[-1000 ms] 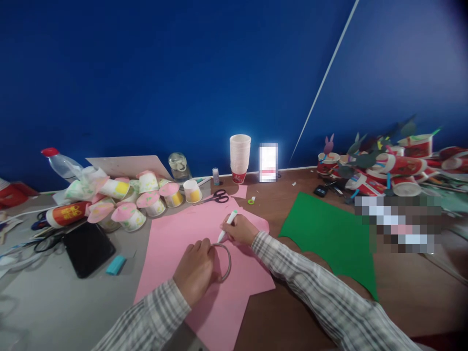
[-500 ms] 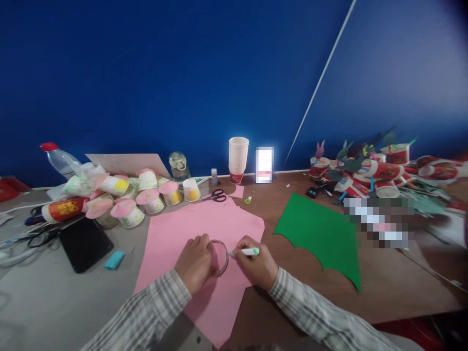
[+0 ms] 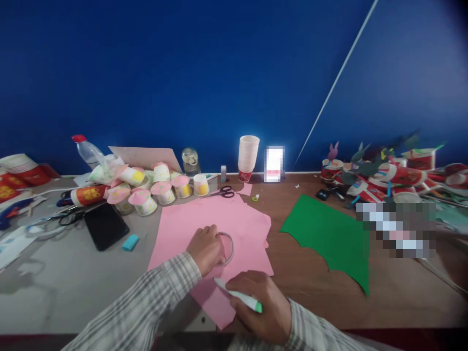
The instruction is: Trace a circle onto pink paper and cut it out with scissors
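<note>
My left hand (image 3: pixel 205 249) grips the left side of a thin grey ring (image 3: pixel 232 245), resting on pink paper (image 3: pixel 248 219); its fingers cover part of the ring. Below and to the right, my right hand (image 3: pixel 265 303) is closed round a white marker (image 3: pixel 244 298) with a green end. The marker's other end points up and left, apart from the ring, over the lower part of the paper. Black-handled scissors (image 3: pixel 225 192) lie at the paper's far edge. To the right is a sheet of green paper (image 3: pixel 325 234) with a scalloped edge.
Decorated paper cups (image 3: pixel 164 193), a black tablet-like slab (image 3: pixel 106 226) and a small blue block (image 3: pixel 130 242) are on the left. A tall cup stack (image 3: pixel 248 156) and a lit, blurred screen (image 3: pixel 274 163) stand by the blue wall. Red cups (image 3: pixel 400 173) crowd the right.
My right hand has drawn the marker away from the ring, down towards me. My left hand still holds the ring on the paper. The whole view has shifted slightly.
</note>
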`<state>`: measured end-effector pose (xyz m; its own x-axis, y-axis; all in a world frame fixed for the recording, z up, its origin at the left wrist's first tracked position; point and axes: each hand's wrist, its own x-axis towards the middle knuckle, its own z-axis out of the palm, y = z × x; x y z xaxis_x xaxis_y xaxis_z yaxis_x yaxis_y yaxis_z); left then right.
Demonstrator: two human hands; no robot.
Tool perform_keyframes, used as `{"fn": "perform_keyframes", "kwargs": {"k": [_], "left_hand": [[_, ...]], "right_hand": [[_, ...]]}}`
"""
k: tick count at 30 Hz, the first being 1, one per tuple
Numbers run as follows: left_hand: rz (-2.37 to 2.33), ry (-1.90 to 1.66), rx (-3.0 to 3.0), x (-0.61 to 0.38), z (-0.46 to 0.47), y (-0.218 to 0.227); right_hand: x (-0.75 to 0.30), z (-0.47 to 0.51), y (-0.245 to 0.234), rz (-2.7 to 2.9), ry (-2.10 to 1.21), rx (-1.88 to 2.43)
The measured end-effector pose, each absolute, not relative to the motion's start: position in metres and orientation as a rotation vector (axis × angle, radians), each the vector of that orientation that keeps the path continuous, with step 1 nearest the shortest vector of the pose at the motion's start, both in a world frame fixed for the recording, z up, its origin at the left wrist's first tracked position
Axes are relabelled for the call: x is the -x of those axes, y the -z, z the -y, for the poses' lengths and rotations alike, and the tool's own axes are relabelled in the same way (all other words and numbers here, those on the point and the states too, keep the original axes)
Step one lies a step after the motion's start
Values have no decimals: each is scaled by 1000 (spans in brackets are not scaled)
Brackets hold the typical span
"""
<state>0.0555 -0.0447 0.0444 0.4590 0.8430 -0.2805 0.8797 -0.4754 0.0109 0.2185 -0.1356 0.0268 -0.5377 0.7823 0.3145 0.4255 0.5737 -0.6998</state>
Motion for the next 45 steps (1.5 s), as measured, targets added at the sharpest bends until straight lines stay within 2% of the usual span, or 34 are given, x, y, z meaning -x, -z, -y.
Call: {"fn": "perform_keyframes", "kwargs": {"k": [5, 10, 19, 32, 39, 45], "left_hand": [[-1521, 378, -2573, -59, 45, -49], [-1507, 398, -2601, -63, 43, -51], [-1487, 408, -2620, -63, 43, -51], [-1494, 426, -2595, -61, 42, -49], [-1494, 473, -2582, -63, 42, -52], [-1536, 519, -2567, -69, 43, -55]], "right_hand": [[-193, 128, -23, 2417, -491, 866], [-182, 118, -19, 2421, -311, 862], [-183, 115, -7, 2463, -233, 916], [-233, 124, -6, 2342, -440, 1017], [-256, 102, -24, 1854, -635, 1151], [-249, 67, -61, 1410, -1033, 1187]]}}
